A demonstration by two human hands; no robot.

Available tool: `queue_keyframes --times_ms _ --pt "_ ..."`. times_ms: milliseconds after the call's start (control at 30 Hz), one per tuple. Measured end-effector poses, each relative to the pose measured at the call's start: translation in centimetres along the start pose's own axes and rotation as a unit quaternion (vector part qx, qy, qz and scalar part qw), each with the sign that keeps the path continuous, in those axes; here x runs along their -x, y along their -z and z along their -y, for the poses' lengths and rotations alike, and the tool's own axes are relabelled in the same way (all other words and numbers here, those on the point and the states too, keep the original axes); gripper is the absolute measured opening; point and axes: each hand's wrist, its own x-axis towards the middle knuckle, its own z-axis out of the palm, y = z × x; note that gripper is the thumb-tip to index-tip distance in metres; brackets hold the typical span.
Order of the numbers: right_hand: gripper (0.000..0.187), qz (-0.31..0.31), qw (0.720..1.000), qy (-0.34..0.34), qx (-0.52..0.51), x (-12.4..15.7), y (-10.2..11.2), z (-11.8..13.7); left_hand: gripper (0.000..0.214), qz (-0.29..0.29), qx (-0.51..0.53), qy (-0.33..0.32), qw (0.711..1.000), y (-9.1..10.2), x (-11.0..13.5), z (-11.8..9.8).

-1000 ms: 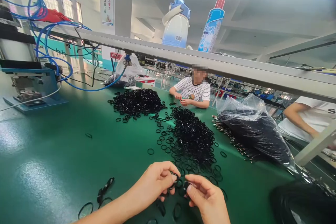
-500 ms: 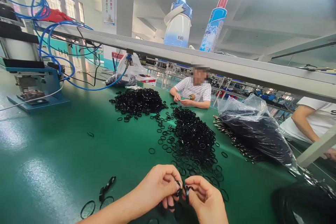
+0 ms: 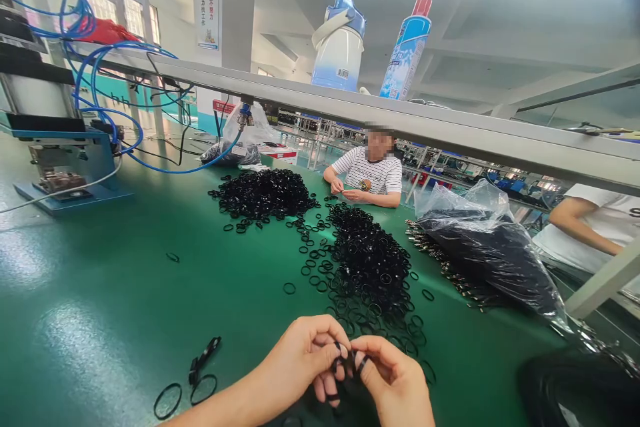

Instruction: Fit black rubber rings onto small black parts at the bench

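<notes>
Close together over the front of the green table, my left hand (image 3: 313, 353) and my right hand (image 3: 393, 373) pinch small black rings between thumb and fingers. A black ring (image 3: 337, 359) shows at my left thumb, and a dark band also crosses a lower finger of that hand. Another black ring (image 3: 361, 364) wraps around my right thumb tip. Just beyond the hands lies a heap of black rings (image 3: 370, 253), its near edge spread out loosely. Left of my forearm are two larger black rings (image 3: 168, 401) and a short black strap-like piece (image 3: 204, 359).
A second ring pile (image 3: 265, 193) lies farther back. At the left stands a blue press (image 3: 75, 167) with air hoses. To the right are a clear bag of black cords (image 3: 480, 253) and a black coil (image 3: 575, 387). A metal shelf bar (image 3: 320, 93) crosses above; a co-worker (image 3: 370, 170) sits opposite.
My hands stay in nearly the same place, with small finger shifts around the black rings. The co-worker opposite has moved the head slightly, and the arm at far right has shifted.
</notes>
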Motion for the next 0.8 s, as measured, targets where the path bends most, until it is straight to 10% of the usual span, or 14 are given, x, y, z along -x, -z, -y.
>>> queue_keyframes --times_ms 167,400,800 --pt "0.026 -0.165 0.986 0.009 -0.010 -0.3 1.4 0.8 0.024 -0.022 0.035 0.001 0.999 0.3 -0.5 0.5" --pt "0.022 -0.021 0.988 0.049 0.145 0.6 -1.0 0.4 0.024 -0.029 0.009 -0.017 0.999 -0.3 0.0 0.7" --pt "0.016 -0.049 0.967 0.098 0.232 0.2 0.6 0.9 0.025 -0.072 -0.026 0.010 0.997 0.7 -0.5 -0.2"
